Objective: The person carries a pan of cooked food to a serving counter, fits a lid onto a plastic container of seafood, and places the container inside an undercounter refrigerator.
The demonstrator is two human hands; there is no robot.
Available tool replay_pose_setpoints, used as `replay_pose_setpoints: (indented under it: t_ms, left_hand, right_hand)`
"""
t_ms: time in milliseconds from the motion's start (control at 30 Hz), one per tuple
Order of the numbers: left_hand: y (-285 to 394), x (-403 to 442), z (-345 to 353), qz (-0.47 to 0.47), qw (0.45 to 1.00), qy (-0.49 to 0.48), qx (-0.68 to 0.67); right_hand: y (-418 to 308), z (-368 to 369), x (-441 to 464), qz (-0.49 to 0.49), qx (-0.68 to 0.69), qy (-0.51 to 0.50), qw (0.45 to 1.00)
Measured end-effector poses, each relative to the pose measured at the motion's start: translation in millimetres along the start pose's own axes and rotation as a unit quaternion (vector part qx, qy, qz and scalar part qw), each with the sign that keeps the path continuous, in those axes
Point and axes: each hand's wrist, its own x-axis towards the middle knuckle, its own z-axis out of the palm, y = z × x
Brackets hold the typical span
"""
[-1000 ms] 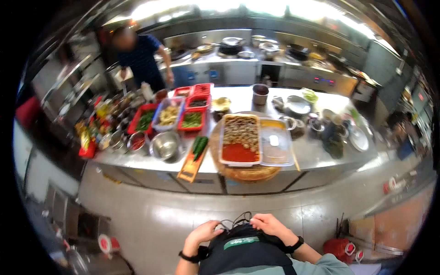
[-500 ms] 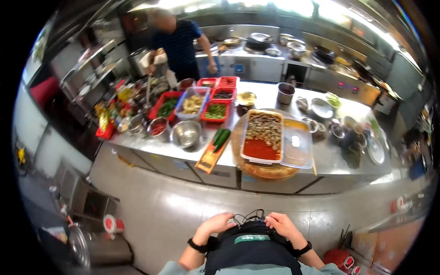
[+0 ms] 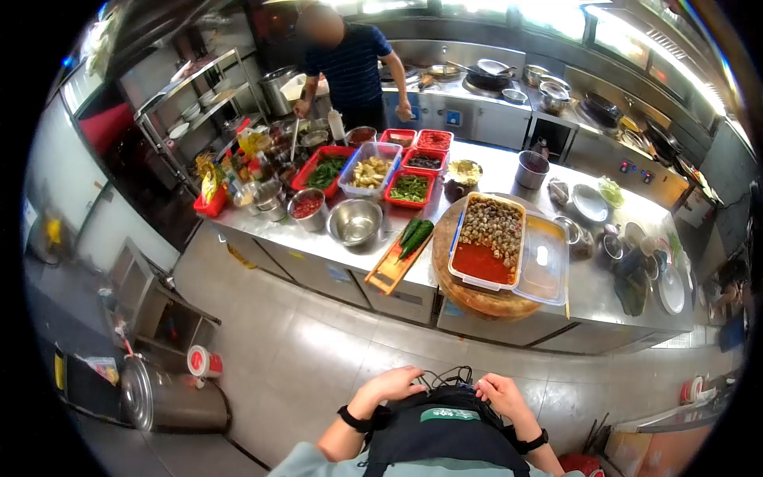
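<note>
A black bag (image 3: 433, 436) with a green label is worn at my front, and dark cables (image 3: 447, 377) loop out of its top. My left hand (image 3: 395, 384) rests by the bag's upper left edge, fingers fairly straight and reaching toward the cables; its thumb is hard to see. At the upper right edge is my right hand (image 3: 501, 395), fingers curled in a pinch against the bag's top. What lies between those fingertips is too small to make out. Both wrists carry black bands.
A steel counter (image 3: 588, 290) crosses ahead, bearing a tub of snails (image 3: 490, 230) on a round wooden board (image 3: 477, 300), cucumbers on a slicer (image 3: 392, 266), a steel bowl (image 3: 354, 222) and red baskets (image 3: 410, 188). Another person (image 3: 350, 67) stands behind it, near stoves. A steel pot (image 3: 179, 397) is at left.
My view has shifted, so the counter and the other person sit further right and the picture is sharper. Both hands stay at the bag's top with little visible movement.
</note>
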Motion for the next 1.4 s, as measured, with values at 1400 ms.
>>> replay_pose_setpoints:
  t_ms: [1400]
  left_hand:
    - [3, 6, 5, 0.009, 1.000, -0.005, 0.015]
  right_hand:
    - [-2, -6, -6, 0.012, -0.007, 0.004, 1.000]
